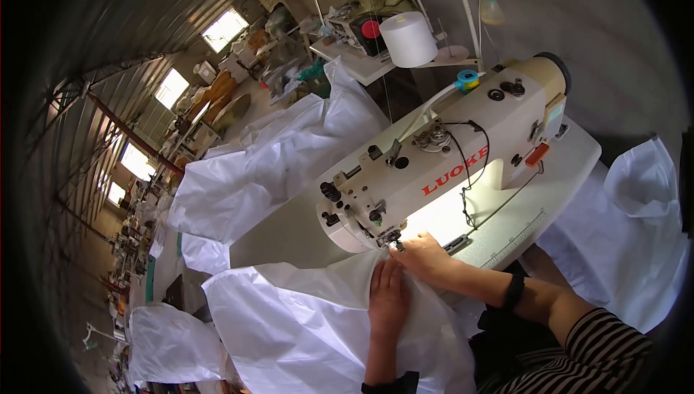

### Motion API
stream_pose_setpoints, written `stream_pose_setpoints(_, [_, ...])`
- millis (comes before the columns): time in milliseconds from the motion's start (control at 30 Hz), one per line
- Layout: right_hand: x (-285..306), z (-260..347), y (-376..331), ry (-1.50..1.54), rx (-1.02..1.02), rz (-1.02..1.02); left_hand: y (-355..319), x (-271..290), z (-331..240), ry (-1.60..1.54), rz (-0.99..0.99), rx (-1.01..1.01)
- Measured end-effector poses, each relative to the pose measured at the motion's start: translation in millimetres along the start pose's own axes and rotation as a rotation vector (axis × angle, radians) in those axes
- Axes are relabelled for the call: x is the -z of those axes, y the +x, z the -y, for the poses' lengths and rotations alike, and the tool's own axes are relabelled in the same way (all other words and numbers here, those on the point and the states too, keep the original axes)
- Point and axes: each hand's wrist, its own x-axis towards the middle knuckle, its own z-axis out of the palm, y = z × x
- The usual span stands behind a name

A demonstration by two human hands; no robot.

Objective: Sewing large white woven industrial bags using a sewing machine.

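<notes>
A white, slightly shiny sheet (303,329) drapes over the front of the sewing machine (434,170), its upper edge running to the presser foot (390,238). On that sheet, just below the foot, my left hand (388,300) lies flat with its fingers stretched toward the needle area. My right hand (426,258) is right beside the foot, its fingers bent and closed at the sheet's edge. Its fingertips are partly hidden. The needle itself is too small to make out. A bright lamp lights the machine bed (499,228) behind my right hand.
More white sheeting (267,155) is heaped beyond the machine, and another piece (629,228) hangs at the right. A white thread cone (408,40) stands behind the machine head. Thin black cable (470,177) dangles over the machine's front. Cluttered workbenches line the far left.
</notes>
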Motion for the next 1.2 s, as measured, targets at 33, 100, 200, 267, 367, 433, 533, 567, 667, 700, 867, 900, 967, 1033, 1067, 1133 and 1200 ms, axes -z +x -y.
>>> stream_pose_setpoints(33, [4, 1, 1, -0.003, -0.027, 0.051, 0, 1, 1, 0.026, 0.015, 0.0])
stream_pose_setpoints(100, [12, 12, -2, -0.005, -0.046, 0.098, -3, 4, 12, 0.059, 0.024, 0.001])
stream_pose_setpoints(200, [34, 44, -39, -0.178, 0.106, 0.229, -5, 3, 27, 0.047, 0.064, -0.036])
stream_pose_setpoints(267, [18, 48, -55, -0.249, 0.083, 0.162, -3, 2, 33, 0.004, 0.046, -0.117])
stream_pose_setpoints(367, [-4, 47, -57, -0.433, 0.078, 0.073, 2, 5, 35, 0.012, 0.03, -0.162])
stream_pose_setpoints(433, [-5, 55, -47, -0.516, 0.072, 0.07, 5, 6, 45, 0.029, 0.026, -0.151])
stream_pose_setpoints(533, [11, 61, -30, -0.408, -0.011, 0.25, 8, 20, 47, 0.076, 0.027, -0.135])
stream_pose_setpoints(567, [11, 59, -30, -0.409, -0.009, 0.25, 6, 25, 43, 0.108, 0.03, -0.128])
stream_pose_setpoints(667, [10, 44, -32, -0.375, -0.021, 0.271, -15, 52, -7, -0.152, 0.021, 0.022])
stream_pose_setpoints(700, [14, 36, -39, -0.318, 0.012, 0.103, -34, 56, -23, -0.314, 0.039, 0.158])
stream_pose_setpoints(867, [88, 18, -128, 0.282, 0.008, 0.333, -148, 71, -75, -0.82, 0.402, 0.449])
stream_pose_setpoints(900, [86, 20, -147, 0.242, -0.005, 0.619, -159, 82, -86, -0.99, 0.535, 0.655])
stream_pose_setpoints(967, [91, 38, -162, 0.737, -0.047, 1.084, -181, 84, -106, -0.82, 0.381, 0.493])
stream_pose_setpoints(1033, [77, 56, -175, 0.963, -0.054, 1.036, -209, 69, -121, -0.601, 0.32, 0.518])
stream_pose_setpoints(1067, [67, 59, -180, 0.97, -0.053, 1.043, -223, 61, -123, -0.374, 0.247, 0.527])
stream_pose_setpoints(1133, [48, 64, -183, 0.629, 0.243, 0.676, -252, 47, -88, -0.22, 0.211, 0.593])
stream_pose_setpoints(1200, [44, 61, -182, 0.571, 0.257, 0.578, -261, 64, -58, -0.062, 0.135, 0.686])
